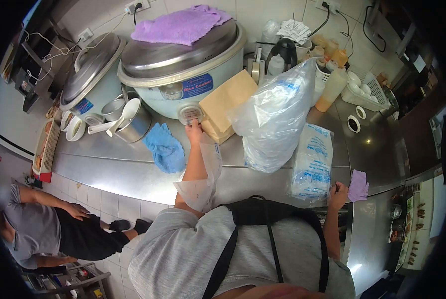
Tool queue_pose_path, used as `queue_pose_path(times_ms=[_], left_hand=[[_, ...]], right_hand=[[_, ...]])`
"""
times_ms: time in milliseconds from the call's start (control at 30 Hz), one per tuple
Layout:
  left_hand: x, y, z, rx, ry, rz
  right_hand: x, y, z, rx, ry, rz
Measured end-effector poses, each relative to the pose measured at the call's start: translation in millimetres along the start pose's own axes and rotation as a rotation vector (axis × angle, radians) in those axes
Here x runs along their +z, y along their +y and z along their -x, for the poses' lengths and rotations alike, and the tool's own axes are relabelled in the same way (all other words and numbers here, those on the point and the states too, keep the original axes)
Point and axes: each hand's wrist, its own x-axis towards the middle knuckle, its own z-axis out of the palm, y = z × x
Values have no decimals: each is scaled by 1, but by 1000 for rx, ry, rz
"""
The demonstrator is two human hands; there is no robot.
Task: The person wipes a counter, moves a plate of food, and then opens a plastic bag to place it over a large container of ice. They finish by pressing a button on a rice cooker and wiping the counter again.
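Observation:
My left hand reaches to the front of the large rice cooker, at its round switch housing and beside the brown paper bags. Its fingertips are too small and partly hidden to tell their grip. A translucent plastic bag hangs about my left forearm. Further right, my right hand is closed with curled fingers by the lower corner of a blue-printed pack of plastic bags; what it holds, if anything, is hidden. A purple cloth lies just right of it.
A bulging clear plastic bag stands mid-counter. A blue cloth, a metal pot with ladles and a second cooker are at left. Sauce bottles and a white basket stand at right. Another person is at lower left.

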Motion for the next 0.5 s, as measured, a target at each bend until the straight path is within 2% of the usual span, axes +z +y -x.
queue_pose_path(times_ms=[33,67,233,367,500], left_hand=[[1,3,3,17,-1,12],[-5,8,2,-37,-59,-137],[-11,1,-4,-13,-46,-161],[-14,3,-6,-35,-73,-222],[-7,3,-1,-33,-15,-151]], right_hand=[[1,2,0,13,-8,-9],[2,4,0,-22,19,0],[1,3,0,-111,87,43],[2,5,0,-59,47,22],[-3,-1,0,-18,9,11]])
